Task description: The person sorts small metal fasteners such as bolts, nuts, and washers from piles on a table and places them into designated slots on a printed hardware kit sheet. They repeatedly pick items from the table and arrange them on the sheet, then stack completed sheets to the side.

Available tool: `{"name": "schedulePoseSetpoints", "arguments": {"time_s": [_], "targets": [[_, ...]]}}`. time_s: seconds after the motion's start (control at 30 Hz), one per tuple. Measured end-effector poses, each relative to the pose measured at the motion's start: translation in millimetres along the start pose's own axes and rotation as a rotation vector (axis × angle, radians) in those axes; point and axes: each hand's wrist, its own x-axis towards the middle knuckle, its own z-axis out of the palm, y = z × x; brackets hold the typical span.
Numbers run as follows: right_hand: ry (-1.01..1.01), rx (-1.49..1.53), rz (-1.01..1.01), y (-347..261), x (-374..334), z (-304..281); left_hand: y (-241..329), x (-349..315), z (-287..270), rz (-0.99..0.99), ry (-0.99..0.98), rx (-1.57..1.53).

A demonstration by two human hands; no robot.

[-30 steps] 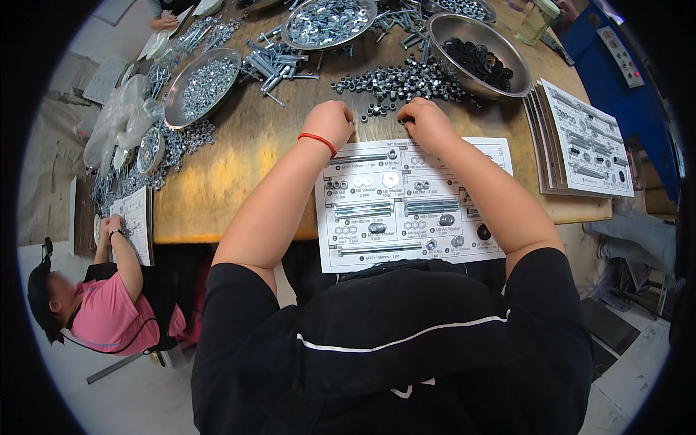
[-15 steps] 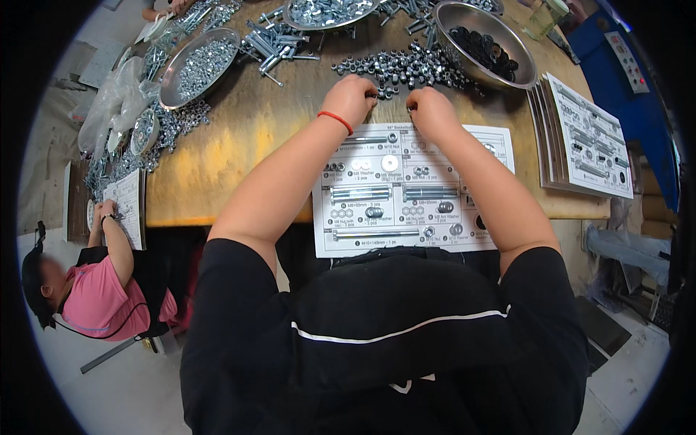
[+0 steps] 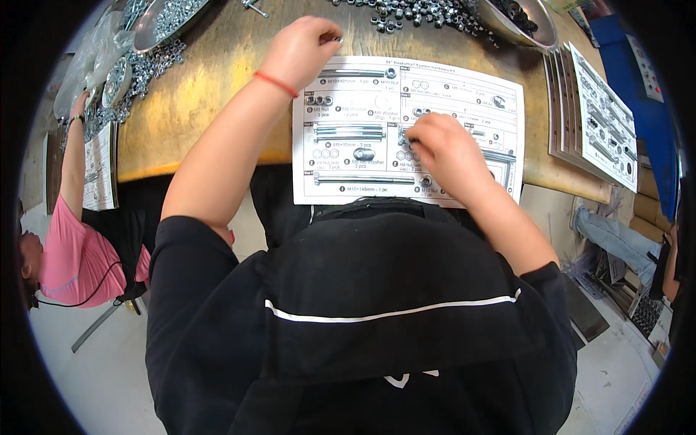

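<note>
A printed card (image 3: 348,116) with pictures of bolts, nuts and washers lies in front of me, its lower edge against my body. My left hand (image 3: 306,49), a red band at its wrist, is closed in a pinch at the card's upper left corner; a small shiny bit shows at the fingertips, too small to name. Over the card's right half, my right hand (image 3: 451,151) is closed, its fingertips low against the surface. What they grip is mostly hidden. Dark-topped metal nuts (image 3: 428,10) are scattered beyond the card.
At the far right stands a metal bowl (image 3: 549,32) of black rings. A stack of printed cards (image 3: 602,123) leans at the table's right side. Far left are a bowl of nuts (image 3: 165,22), loose nuts (image 3: 148,71) and a co-worker's arm (image 3: 72,156).
My right hand has come back from the nuts onto the card. My left hand has shifted left. The whole view has tilted, and the co-worker's arm now reaches forward.
</note>
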Motion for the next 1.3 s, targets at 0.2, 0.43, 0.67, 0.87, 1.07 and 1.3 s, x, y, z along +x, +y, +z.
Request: {"name": "schedulePoseSetpoints", "arguments": {"time_s": [0.2,0.43,0.67,0.87,1.07,1.3], "targets": [[-0.054,-0.067,-0.041,0,-22,24,25,-108,-30,-0.026,-0.136,-0.045],[0.029,-0.086,-0.071,0,-21,29,33,-152,-3,0.171,-0.090,-0.031],[0.154,-0.050,-0.053,-7,-24,14,38,-154,1,0.189,0.027,-0.055],[0.169,-0.106,0.068,30,12,-19,32,-111,-29,0.106,0.165,0.013],[0.127,-0.166,0.189,97,117,-3,19,22,27,0.046,-0.020,0.010],[0.062,-0.282,0.260,107,175,26,11,78,68,0.035,-0.145,0.273]]}}
